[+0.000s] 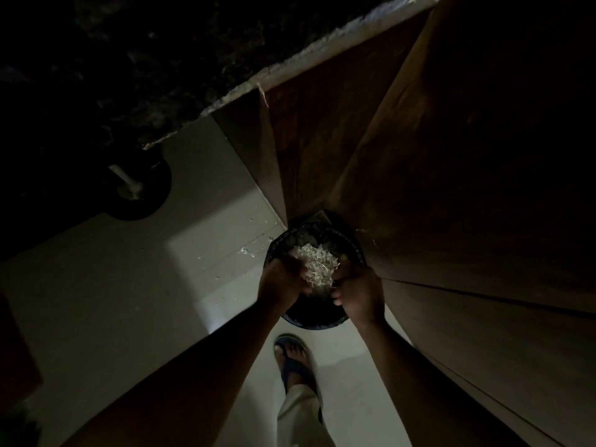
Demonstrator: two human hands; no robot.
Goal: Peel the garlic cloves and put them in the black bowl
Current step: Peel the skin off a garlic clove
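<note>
A person stands in a dim room, both arms stretched down over a round black container (pixel 309 321) on the pale tiled floor (pixel 129 301), hard against the foot of a brown wooden cabinet (pixel 435 188). Between the two hands sits a loose white heap of garlic skins (pixel 317 262), papery and flaked, held above the container's dark mouth. The left hand (pixel 282 279) cups the heap from its side, fingers curled inward against the pile; the right hand (pixel 358 291) does the same from the opposite side, fingers bent round the heap and the thumb tucked low near the rim. Whether any single finger pinches a flake cannot be told in this light. No whole or peeled clove can be made out among the white scraps, and whether this dark container is the black bowl of the task or a bin cannot be told. A few white flakes (pixel 246 251) lie scattered on the tiles just beside the container, on its left. Below the hands one foot in a dark flip-flop (pixel 292 359) stands on the floor, with a light trouser leg (pixel 298 417) above it. Farther off to the left, a dark round object with a pale handle-like piece (pixel 127 182) sits in shadow beneath a rough dark countertop edge (pixel 290 64)
</note>
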